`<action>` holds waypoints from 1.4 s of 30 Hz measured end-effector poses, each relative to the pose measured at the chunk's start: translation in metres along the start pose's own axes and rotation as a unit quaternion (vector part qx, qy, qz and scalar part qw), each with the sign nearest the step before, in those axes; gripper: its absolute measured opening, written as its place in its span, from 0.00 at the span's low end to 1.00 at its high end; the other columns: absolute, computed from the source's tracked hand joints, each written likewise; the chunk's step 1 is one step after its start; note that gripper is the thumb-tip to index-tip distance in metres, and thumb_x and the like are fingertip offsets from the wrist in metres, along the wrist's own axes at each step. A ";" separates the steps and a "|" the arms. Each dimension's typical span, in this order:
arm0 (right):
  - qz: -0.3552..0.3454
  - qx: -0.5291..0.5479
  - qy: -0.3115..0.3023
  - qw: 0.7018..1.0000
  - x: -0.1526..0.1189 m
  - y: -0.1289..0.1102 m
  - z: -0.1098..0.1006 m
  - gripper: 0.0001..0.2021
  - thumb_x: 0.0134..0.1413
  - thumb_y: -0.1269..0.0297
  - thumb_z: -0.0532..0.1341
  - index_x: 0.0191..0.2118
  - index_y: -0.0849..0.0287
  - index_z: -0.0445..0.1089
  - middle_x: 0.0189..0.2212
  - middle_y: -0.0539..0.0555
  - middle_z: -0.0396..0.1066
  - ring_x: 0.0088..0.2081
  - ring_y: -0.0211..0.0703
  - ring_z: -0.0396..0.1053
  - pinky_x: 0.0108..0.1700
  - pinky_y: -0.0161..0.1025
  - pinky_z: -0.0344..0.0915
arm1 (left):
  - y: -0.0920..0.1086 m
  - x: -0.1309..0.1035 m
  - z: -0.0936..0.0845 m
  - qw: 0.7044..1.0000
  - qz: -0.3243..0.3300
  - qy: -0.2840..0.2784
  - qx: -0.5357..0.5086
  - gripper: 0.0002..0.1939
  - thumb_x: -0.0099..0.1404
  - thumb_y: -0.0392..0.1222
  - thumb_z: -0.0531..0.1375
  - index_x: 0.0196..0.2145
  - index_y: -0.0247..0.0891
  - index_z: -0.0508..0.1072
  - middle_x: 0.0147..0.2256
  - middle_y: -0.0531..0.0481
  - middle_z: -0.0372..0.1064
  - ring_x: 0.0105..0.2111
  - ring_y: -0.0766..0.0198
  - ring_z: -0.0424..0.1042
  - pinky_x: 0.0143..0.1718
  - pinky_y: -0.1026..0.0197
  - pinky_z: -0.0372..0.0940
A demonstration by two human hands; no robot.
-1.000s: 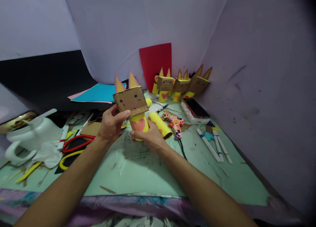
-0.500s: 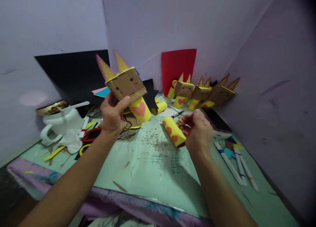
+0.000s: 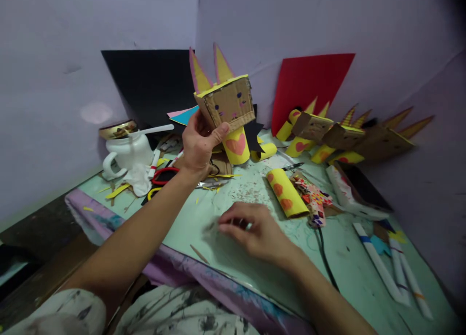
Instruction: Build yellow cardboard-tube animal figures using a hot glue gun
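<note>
My left hand (image 3: 200, 148) is closed around a cardboard figure (image 3: 229, 102). The figure has a box head with a drawn face, two tall yellow horns edged in pink, and a yellow tube body with a heart. Low over the front of the table, my right hand (image 3: 251, 230) has its thumb and fingertips drawn together; whatever is between them is too small to make out. Beyond it lies a yellow paper tube (image 3: 286, 192) with orange hearts. A colourful patterned glue gun (image 3: 317, 201) with a black cord rests beside that tube.
Several similar figures (image 3: 313, 126) stand at the back right before a red sheet (image 3: 313, 90). Left are a white pot (image 3: 129, 150), red-handled scissors (image 3: 164, 176) and paper scraps. White markers (image 3: 380, 264) lie right, near a dark phone-like slab (image 3: 364, 192). Crumbs dot the tabletop.
My right hand has drawn back from beside the heart-dotted tube toward the table's front, uncovering the glue gun. My left hand still holds the figure, now more upright. The camera view has shifted left.
</note>
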State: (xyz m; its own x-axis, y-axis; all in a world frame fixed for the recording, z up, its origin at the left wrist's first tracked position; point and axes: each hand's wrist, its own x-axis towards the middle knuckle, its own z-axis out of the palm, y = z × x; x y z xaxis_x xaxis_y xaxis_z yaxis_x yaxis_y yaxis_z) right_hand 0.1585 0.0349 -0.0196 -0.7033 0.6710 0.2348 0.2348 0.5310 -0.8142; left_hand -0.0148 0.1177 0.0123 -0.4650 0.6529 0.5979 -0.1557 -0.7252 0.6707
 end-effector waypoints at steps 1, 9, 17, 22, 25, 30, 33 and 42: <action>-0.003 -0.025 -0.043 0.999 0.000 -0.002 0.011 0.05 0.52 0.69 0.62 0.33 0.60 0.76 0.28 0.53 0.74 0.28 0.37 0.69 0.32 0.33 0.63 | -0.001 0.000 0.000 1.000 -0.001 -0.005 0.009 0.30 0.40 0.54 0.72 0.38 0.40 0.69 0.43 0.47 0.73 0.47 0.52 0.71 0.51 0.51 0.64; -0.025 -0.234 -0.159 0.959 -0.003 -0.016 0.045 0.05 0.48 0.62 0.63 0.32 0.56 0.73 0.29 0.50 0.73 0.29 0.40 0.69 0.28 0.35 0.55 | -0.004 -0.003 0.000 1.000 -0.009 -0.013 0.021 0.30 0.43 0.54 0.71 0.41 0.39 0.69 0.46 0.44 0.72 0.49 0.51 0.70 0.52 0.51 0.62; -0.065 -0.292 -0.127 0.946 -0.004 -0.018 0.026 0.05 0.54 0.69 0.56 0.37 0.60 0.66 0.23 0.50 0.73 0.21 0.39 0.67 0.22 0.34 0.50 | -0.002 -0.014 0.006 0.990 -0.132 -0.017 -0.045 0.27 0.44 0.45 0.72 0.41 0.37 0.71 0.46 0.43 0.73 0.49 0.51 0.70 0.51 0.51 0.63; -0.051 -0.102 0.203 0.972 -0.006 -0.002 -0.029 0.06 0.61 0.66 0.52 0.35 0.57 0.65 0.21 0.46 0.65 0.20 0.33 0.63 0.24 0.31 0.58 | 0.001 -0.022 0.012 0.978 -0.196 -0.042 -0.050 0.26 0.43 0.43 0.72 0.40 0.35 0.72 0.45 0.44 0.73 0.49 0.51 0.69 0.52 0.52 0.63; -0.010 -0.013 0.284 0.959 -0.005 0.007 -0.052 0.06 0.60 0.65 0.53 0.40 0.56 0.66 0.24 0.47 0.68 0.21 0.33 0.64 0.23 0.31 0.61 | 0.005 -0.028 0.016 0.967 -0.240 -0.064 -0.061 0.27 0.43 0.43 0.72 0.41 0.34 0.72 0.46 0.43 0.72 0.50 0.51 0.69 0.51 0.53 0.63; 0.037 0.148 0.312 0.938 -0.001 0.012 -0.064 0.10 0.50 0.62 0.62 0.40 0.58 0.67 0.26 0.51 0.75 0.28 0.41 0.74 0.32 0.40 0.71 | 0.013 -0.033 0.021 0.939 -0.316 -0.100 -0.088 0.26 0.44 0.44 0.71 0.42 0.33 0.73 0.42 0.42 0.74 0.46 0.49 0.72 0.45 0.52 0.67; 0.056 0.114 0.322 0.938 -0.002 0.012 -0.066 0.06 0.46 0.63 0.64 0.30 0.59 0.70 0.24 0.52 0.74 0.27 0.40 0.72 0.31 0.39 0.69 | 0.015 -0.034 0.022 0.931 -0.338 -0.105 -0.094 0.25 0.44 0.44 0.71 0.41 0.34 0.74 0.41 0.42 0.75 0.44 0.48 0.73 0.42 0.52 0.69; -0.023 -0.041 0.301 0.952 -0.003 0.007 -0.070 0.04 0.48 0.67 0.61 0.26 0.59 0.70 0.25 0.50 0.68 0.28 0.38 0.65 0.30 0.36 0.61 | 0.014 -0.039 0.023 0.925 -0.335 -0.154 -0.087 0.27 0.43 0.44 0.72 0.41 0.34 0.74 0.43 0.41 0.74 0.50 0.44 0.69 0.45 0.52 0.68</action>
State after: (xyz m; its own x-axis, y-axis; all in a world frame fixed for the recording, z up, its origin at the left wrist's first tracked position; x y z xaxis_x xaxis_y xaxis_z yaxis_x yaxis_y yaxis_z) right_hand 0.2093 0.0733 0.0110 -0.2072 0.8078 0.5519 0.2827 0.5895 -0.7567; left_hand 0.0213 0.0871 0.0090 0.0535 0.9808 0.1877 -0.4689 -0.1413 0.8719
